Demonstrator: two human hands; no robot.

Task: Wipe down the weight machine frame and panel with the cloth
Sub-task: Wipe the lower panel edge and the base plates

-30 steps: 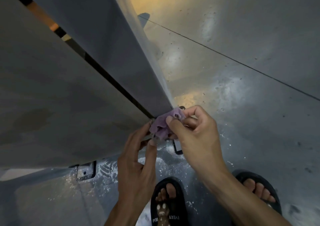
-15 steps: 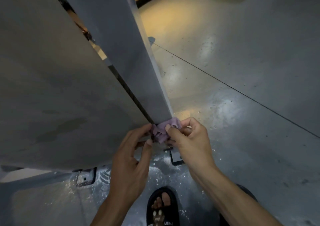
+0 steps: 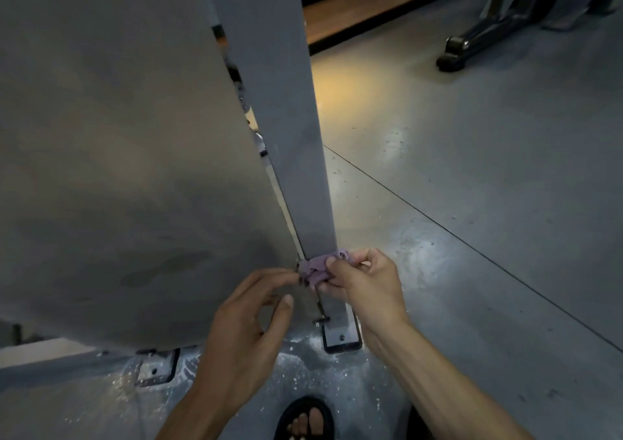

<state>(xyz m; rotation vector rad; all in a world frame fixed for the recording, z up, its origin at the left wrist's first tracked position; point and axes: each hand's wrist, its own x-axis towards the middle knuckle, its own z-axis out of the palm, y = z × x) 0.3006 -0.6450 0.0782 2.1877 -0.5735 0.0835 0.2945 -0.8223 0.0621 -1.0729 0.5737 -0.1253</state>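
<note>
A small purple cloth [image 3: 315, 268] is bunched against the foot of the grey upright frame post [image 3: 286, 109]. My right hand [image 3: 362, 283] pinches the cloth from the right, thumb on top. My left hand [image 3: 251, 318] reaches in from the left, its fingertips at the cloth's left edge beside the gap between post and panel. The large grey panel [image 3: 118, 156] fills the left of the view, tilted away from the post.
The post stands on a bolted base plate [image 3: 342, 338]; a second plate [image 3: 156, 367] lies at lower left. My sandalled foot [image 3: 305, 419] is below the hands. Another machine's foot [image 3: 453, 52] stands far right on the grey floor. A wooden ledge [image 3: 354, 5] runs behind.
The view has tilted up, showing more of the post and the room. Both hands stay at the post's foot with the cloth, which now wraps closer round the post's lower edge.
</note>
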